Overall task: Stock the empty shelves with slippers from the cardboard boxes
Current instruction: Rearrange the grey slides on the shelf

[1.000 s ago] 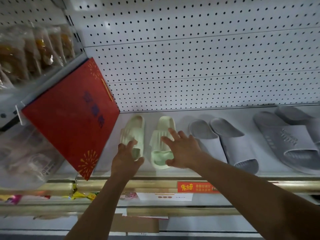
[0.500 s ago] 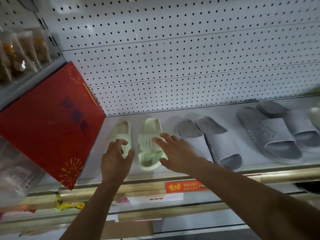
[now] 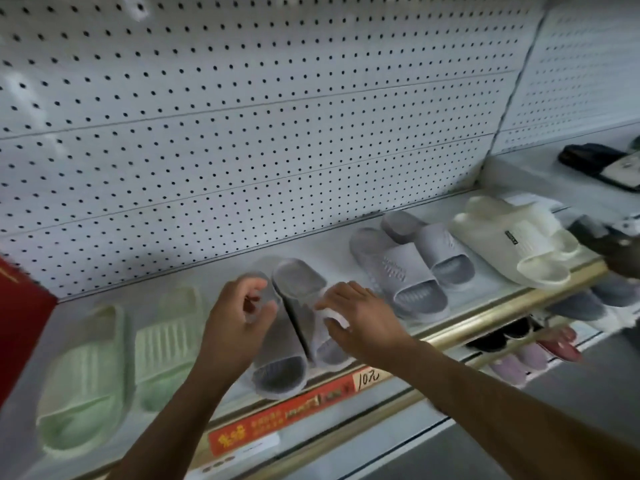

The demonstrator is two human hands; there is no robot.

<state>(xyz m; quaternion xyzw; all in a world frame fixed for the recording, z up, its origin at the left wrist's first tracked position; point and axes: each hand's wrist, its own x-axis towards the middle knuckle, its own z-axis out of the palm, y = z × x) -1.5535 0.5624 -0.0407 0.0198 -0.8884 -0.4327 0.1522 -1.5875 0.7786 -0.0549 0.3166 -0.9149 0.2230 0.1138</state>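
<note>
A white shelf (image 3: 322,249) carries a row of slipper pairs in front of a pegboard back wall. My left hand (image 3: 235,327) curls its fingers around the strap of the left slipper of a light grey pair (image 3: 299,299). My right hand (image 3: 362,317) grips the strap of that pair's right slipper. The two grey slippers lie side by side, touching, toes toward the shelf's front edge. A pale green pair (image 3: 104,372) lies to the left of my hands. No cardboard box is in view.
Right of my hands lie a darker grey pair (image 3: 405,271) and a cream pair (image 3: 512,240). A red box (image 3: 20,327) stands at the far left. Black slippers (image 3: 599,164) sit on the neighbouring shelf. A lower shelf holds pink and dark slippers (image 3: 533,351). A red price tag (image 3: 294,410) hangs on the front rail.
Both hands left the green pair and moved right onto the light grey pair. The view swung right, so the red box slid almost out of frame and the cream pair came in.
</note>
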